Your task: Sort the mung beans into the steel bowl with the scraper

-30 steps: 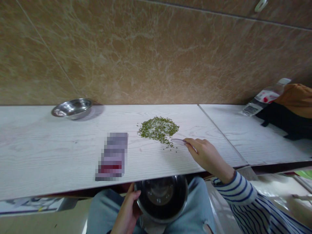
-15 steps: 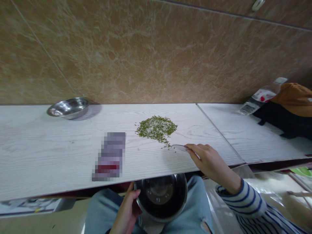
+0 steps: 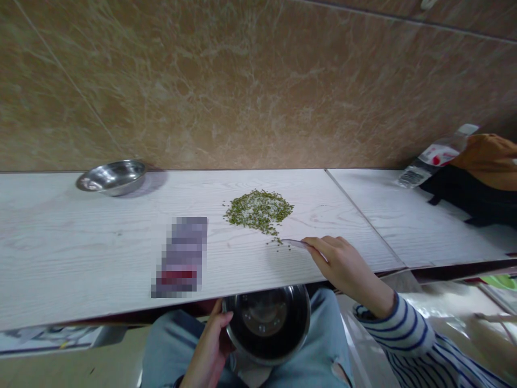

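Note:
A flat pile of green beans mixed with white grains [image 3: 258, 210] lies on the white wood-grain table [image 3: 238, 264]. My right hand [image 3: 337, 258] pinches a spoon [image 3: 294, 243], its tip by a few stray beans at the pile's near edge. Whether the spoon carries any beans I cannot tell. Below the table's front edge, my left hand [image 3: 216, 339] grips the left rim of a dark-lined metal pot [image 3: 269, 326] held over my lap. Only the upper part of the pot's outside shows.
A shallow steel bowl [image 3: 113, 178] stands by the wall at the left. A blurred-out flat rectangle [image 3: 181, 256] lies left of the pile. At the far right are a clear plastic bottle [image 3: 432, 156] and a black and brown bag [image 3: 480, 178].
My right hand and the spoon have shifted slightly left, towards the stray beans. The whole view has tilted a little. My left hand stays on the pot.

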A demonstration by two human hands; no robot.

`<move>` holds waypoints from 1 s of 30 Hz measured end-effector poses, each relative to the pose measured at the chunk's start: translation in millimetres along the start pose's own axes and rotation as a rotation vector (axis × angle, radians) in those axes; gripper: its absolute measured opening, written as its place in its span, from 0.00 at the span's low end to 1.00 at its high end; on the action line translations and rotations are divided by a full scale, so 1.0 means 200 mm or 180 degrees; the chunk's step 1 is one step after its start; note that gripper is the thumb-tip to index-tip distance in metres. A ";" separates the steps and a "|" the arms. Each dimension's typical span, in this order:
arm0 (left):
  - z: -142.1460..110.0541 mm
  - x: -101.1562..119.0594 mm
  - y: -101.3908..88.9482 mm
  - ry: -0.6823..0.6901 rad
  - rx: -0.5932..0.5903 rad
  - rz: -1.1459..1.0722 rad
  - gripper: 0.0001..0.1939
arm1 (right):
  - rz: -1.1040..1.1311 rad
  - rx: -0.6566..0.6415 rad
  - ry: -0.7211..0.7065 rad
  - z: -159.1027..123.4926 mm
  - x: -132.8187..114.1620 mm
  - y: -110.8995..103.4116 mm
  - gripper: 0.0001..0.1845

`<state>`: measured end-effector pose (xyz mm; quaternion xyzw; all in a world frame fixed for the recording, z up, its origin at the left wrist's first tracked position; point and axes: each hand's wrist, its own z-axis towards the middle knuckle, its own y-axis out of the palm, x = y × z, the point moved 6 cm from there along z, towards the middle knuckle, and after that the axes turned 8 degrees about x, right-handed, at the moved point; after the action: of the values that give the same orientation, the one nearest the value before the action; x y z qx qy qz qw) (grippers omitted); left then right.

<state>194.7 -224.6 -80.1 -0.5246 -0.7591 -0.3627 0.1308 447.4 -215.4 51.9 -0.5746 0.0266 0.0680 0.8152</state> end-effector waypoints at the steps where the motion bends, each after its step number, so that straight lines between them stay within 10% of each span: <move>1: 0.00 0.00 0.00 -0.0004 -0.0013 -0.0006 0.28 | 0.0030 0.0006 -0.0026 -0.01 0.00 0.00 0.16; 30: -0.02 0.00 0.02 0.0008 -0.0115 0.0015 0.26 | 0.0013 -0.0029 -0.0094 0.05 0.01 0.00 0.15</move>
<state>196.7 -226.2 -76.3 -0.5282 -0.7510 -0.3766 0.1231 449.2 -206.0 54.9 -0.5772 0.0154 0.0783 0.8127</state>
